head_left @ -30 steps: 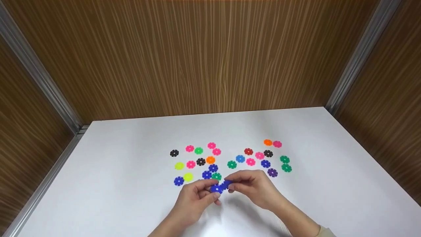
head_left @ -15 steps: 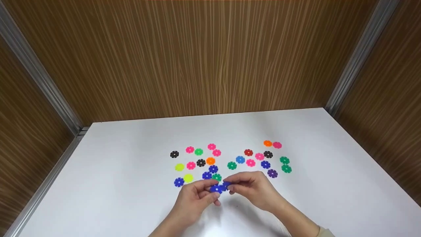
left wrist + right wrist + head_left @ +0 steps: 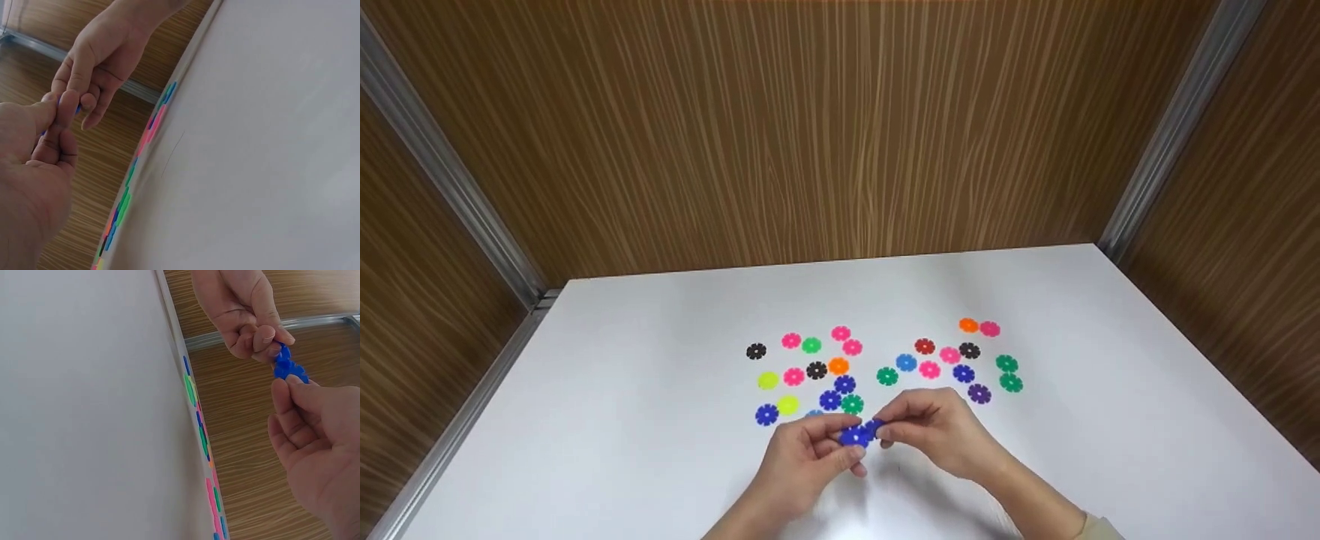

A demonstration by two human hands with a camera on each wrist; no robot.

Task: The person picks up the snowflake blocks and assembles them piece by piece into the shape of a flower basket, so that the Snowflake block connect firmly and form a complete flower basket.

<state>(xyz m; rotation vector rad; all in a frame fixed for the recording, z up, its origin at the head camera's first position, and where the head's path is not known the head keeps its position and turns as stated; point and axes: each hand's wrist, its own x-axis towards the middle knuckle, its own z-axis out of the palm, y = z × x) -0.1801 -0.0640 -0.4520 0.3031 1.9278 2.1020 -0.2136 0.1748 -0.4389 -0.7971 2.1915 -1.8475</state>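
Left hand (image 3: 808, 459) pinching blue notched disc (image 3: 853, 436) at fingertips, right hand (image 3: 934, 429) pinching second blue disc (image 3: 874, 427) edge-on against it, just right of first; both meeting above white surface (image 3: 622, 420), near scattered coloured discs (image 3: 840, 365).

You find no readable text, label, brand, number or sign: nothing on toy discs (image 3: 850, 346), nothing on white table (image 3: 660, 360), nothing on wood wall panels (image 3: 810, 135).
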